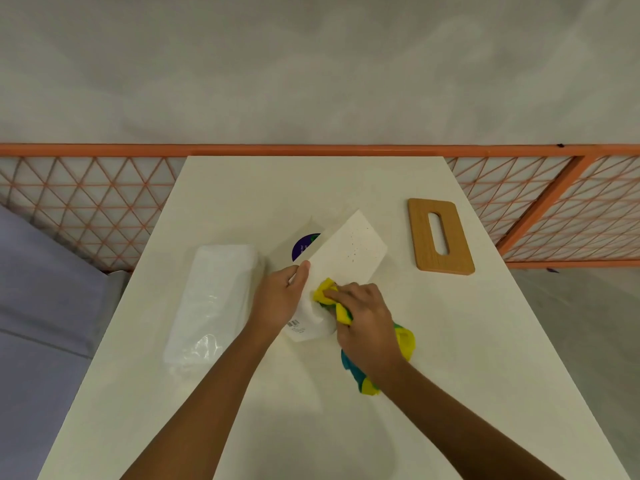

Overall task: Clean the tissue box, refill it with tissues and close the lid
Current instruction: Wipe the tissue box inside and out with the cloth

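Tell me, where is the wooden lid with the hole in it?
The wooden lid lies flat on the table, on the right side, apart from the white tissue box that both hands are working on.

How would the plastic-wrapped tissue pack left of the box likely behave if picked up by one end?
The tissue pack looks soft: its clear wrap is wrinkled and glossy, so it would probably sag and feel slippery. It seems light for its bulk. Lying flat and long on the table, it is unlikely to roll or tip.
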